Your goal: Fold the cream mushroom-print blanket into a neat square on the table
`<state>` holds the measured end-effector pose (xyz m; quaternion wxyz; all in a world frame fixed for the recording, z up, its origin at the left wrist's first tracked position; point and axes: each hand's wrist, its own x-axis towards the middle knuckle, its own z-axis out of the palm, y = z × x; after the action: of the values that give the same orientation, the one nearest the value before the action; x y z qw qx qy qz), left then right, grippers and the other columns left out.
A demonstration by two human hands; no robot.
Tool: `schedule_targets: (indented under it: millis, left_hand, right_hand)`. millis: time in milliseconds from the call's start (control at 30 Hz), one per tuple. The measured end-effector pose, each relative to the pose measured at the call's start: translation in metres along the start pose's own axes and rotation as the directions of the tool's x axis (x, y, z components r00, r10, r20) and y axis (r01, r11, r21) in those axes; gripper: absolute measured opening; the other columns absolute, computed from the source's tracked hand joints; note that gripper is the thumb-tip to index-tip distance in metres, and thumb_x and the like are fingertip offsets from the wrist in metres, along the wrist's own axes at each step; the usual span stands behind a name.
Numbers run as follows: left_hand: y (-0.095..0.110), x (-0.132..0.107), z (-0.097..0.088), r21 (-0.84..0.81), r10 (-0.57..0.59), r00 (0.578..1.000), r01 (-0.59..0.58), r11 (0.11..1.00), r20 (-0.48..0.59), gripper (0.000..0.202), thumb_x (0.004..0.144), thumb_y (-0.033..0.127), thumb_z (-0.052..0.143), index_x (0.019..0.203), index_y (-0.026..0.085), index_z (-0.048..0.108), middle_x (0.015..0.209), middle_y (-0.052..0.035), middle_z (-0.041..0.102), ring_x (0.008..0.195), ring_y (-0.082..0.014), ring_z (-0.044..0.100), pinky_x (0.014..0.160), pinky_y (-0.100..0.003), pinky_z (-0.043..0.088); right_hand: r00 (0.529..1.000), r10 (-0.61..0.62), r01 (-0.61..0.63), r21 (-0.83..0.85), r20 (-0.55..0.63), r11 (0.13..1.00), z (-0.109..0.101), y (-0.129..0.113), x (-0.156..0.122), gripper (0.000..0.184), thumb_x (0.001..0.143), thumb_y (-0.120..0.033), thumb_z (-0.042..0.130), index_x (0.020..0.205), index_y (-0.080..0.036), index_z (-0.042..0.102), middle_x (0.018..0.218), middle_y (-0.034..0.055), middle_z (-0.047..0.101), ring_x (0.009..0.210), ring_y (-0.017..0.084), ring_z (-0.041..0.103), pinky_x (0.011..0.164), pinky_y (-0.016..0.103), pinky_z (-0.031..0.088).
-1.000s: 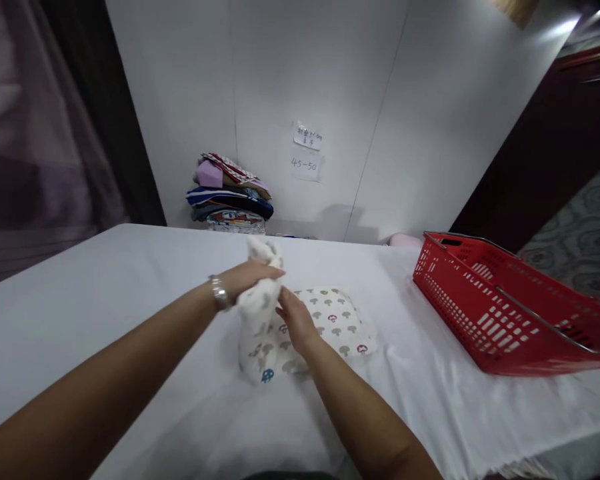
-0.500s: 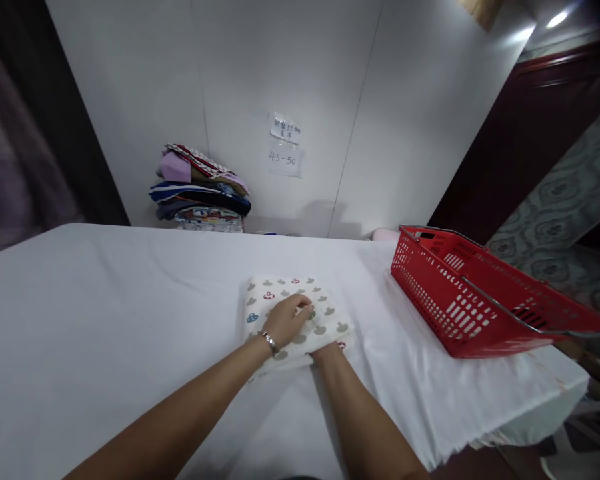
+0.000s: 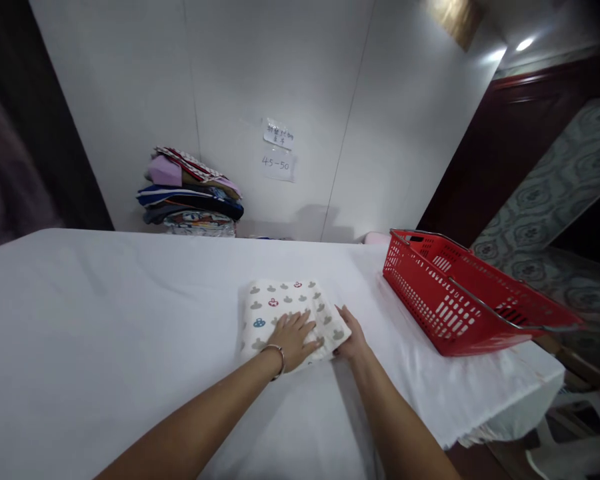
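Observation:
A folded white cloth (image 3: 280,307) printed with small grey, red and blue mushroom shapes lies flat on the white-covered table (image 3: 105,313). My left hand (image 3: 293,337), with a bracelet at the wrist, rests flat on the cloth's near part, fingers stretched out. My right hand (image 3: 350,337) lies open against the cloth's right near corner, fingers extended along its edge. Neither hand grips anything.
A red plastic basket (image 3: 460,293) with a wire handle stands on the table's right side, near the edge. A stack of folded coloured fabrics (image 3: 190,193) sits against the white wall behind, beside a paper note (image 3: 279,150). The table's right edge drops off by the basket.
A second ago my left hand held part of the cloth up; it was then laid down folded. Since then both hands have flattened, the right moving to the cloth's right corner.

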<state>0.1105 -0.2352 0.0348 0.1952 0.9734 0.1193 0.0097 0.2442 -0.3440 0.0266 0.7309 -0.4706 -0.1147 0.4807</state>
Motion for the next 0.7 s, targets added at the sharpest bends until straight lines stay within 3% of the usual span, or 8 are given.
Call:
schedule_targets:
  millis: [67,167,267,367,500,600,700]
  left_hand:
    - [-0.001,0.0,0.003,0.001,0.005,1.0,-0.005,1.0,-0.007,0.065,0.084,0.062,0.025,0.136,0.025,0.036,0.149,-0.0063,0.021,0.137,-0.0285,0.014,0.109,-0.053,0.007]
    - [0.003,-0.004,-0.001,-0.021,0.014,1.0,-0.014,1.0,-0.005,0.064,0.084,0.062,0.026,0.133,0.025,0.04,0.148,-0.0074,0.024,0.136,-0.0287,0.017,0.109,-0.053,0.01]
    - [0.004,-0.011,-0.013,-0.038,0.037,0.996,-0.04,0.998,-0.075,0.058,0.085,0.06,0.027,0.127,0.026,0.047,0.146,-0.0062,0.031,0.136,-0.0271,0.021,0.109,-0.052,0.011]
    - [-0.009,-0.022,-0.026,-0.019,0.0,0.973,-0.004,1.0,-0.232,0.051,0.085,0.056,0.035,0.123,0.026,0.051,0.143,-0.0053,0.036,0.136,-0.025,0.021,0.11,-0.05,0.01]
    - [-0.045,-0.035,-0.027,-0.124,-0.258,0.887,0.228,0.966,-0.384,0.051,0.084,0.049,0.04,0.125,0.021,0.048,0.146,-0.0086,0.031,0.136,-0.026,0.02,0.109,-0.049,0.017]
    - [-0.066,-0.042,-0.016,-0.303,-0.441,0.824,0.345,0.888,-0.356,0.05,0.083,0.045,0.043,0.127,0.02,0.046,0.147,-0.0085,0.027,0.135,-0.0256,0.024,0.108,-0.044,0.025]
    - [-0.074,-0.044,-0.008,-0.487,-0.567,0.741,0.369,0.792,-0.359,0.053,0.083,0.047,0.043,0.13,0.021,0.041,0.148,-0.0082,0.024,0.134,-0.023,0.025,0.108,-0.039,0.028]
  right_hand:
    - [0.999,0.009,-0.012,-0.054,-0.054,0.998,-0.011,-0.008,-0.007,0.05,0.088,-0.052,0.036,0.12,-0.016,0.05,0.103,0.0094,0.066,0.092,0.024,0.062,0.074,0.037,0.049]
    - [0.996,0.004,-0.03,-0.29,-0.088,0.956,-0.014,-0.02,-0.01,0.061,0.079,-0.048,0.056,0.13,-0.017,0.042,0.102,0.0096,0.066,0.085,0.022,0.064,0.071,0.033,0.049]
    - [0.992,-0.069,0.0,-0.548,-0.107,0.837,-0.011,-0.032,-0.008,0.087,0.068,-0.034,0.071,0.14,-0.015,0.026,0.096,0.0074,0.066,0.078,0.019,0.063,0.068,0.029,0.049]
    - [0.991,-0.071,-0.031,-0.718,-0.112,0.696,-0.011,-0.041,-0.005,0.086,0.067,-0.024,0.07,0.14,-0.013,0.027,0.081,0.0032,0.066,0.067,0.017,0.061,0.059,0.026,0.047]
    - [0.976,-0.18,-0.016,-0.867,-0.122,0.498,-0.023,-0.037,0.001,0.061,0.07,-0.016,0.059,0.129,-0.015,0.046,0.076,0.0015,0.064,0.066,0.015,0.06,0.058,0.024,0.044]
    - [0.966,-0.24,-0.03,-0.961,-0.099,0.275,-0.032,-0.028,0.006,0.044,0.068,-0.014,0.056,0.111,-0.017,0.061,0.082,0.0033,0.066,0.077,0.019,0.06,0.068,0.027,0.045]
    - [0.955,-0.279,-0.042,-0.98,-0.096,0.196,-0.034,-0.024,0.01,0.047,0.063,-0.013,0.059,0.11,-0.02,0.061,0.093,0.0052,0.066,0.089,0.022,0.059,0.079,0.032,0.043]
